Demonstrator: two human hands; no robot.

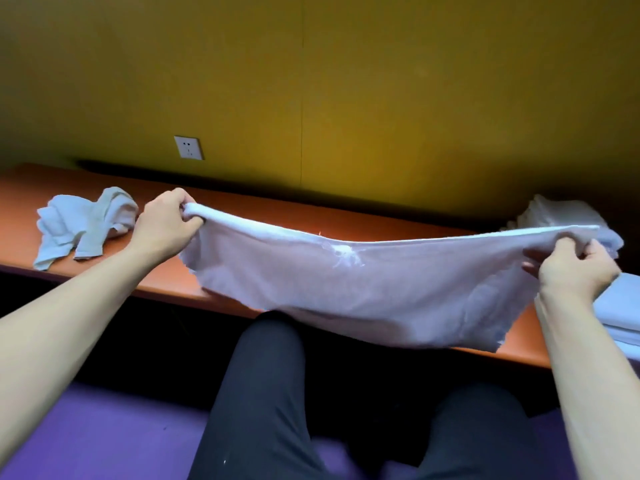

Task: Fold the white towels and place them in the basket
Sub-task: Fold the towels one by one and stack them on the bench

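Note:
A white towel (363, 289) hangs stretched out in the air over the front edge of the orange table (242, 216). My left hand (162, 226) grips its upper left corner. My right hand (575, 268) pinches its upper right corner. The towel has a frayed tear near the middle of its top edge. A crumpled white towel (83, 223) lies on the table at the left. Flat folded white towels (620, 306) are stacked at the right edge, with a looser white heap (561, 213) behind them. No basket is in view.
A yellow wall with a white socket (188, 147) rises right behind the table. My legs in dark trousers (263, 393) are below the table's front edge, above a purple floor (104, 438).

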